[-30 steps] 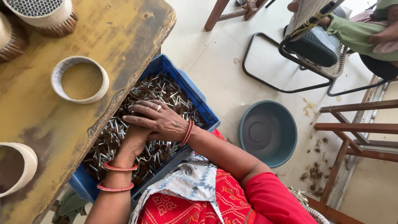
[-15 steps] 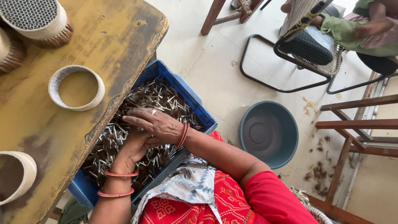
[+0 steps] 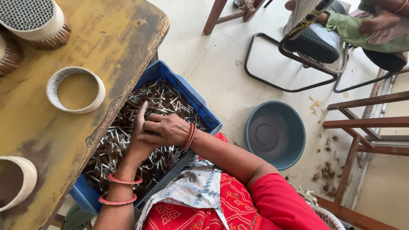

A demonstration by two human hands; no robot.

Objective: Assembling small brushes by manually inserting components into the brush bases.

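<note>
Colours and patterns, worktable and floor

Blue crate [image 3: 200, 108] of silver-and-brown sticks [image 3: 166, 98]; worn yellow table [image 3: 98, 38] with dark scuffed patches; off-white ring [image 3: 76, 90]; grey-teal basin [image 3: 275, 134]; red-orange bangles [image 3: 121, 189] on the left wrist, more at the right; red printed sleeve [image 3: 281, 204]; pale blue-and-white patterned cloth [image 3: 191, 191]; black-framed chair [image 3: 315, 47] with chequered seat; cream floor [image 3: 221, 72].

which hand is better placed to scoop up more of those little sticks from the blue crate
Left, probably. The left hand lies down among the sticks in the blue crate, fingers extended. The right hand rests over the left, above the pile, so it would have to shift first.
</note>
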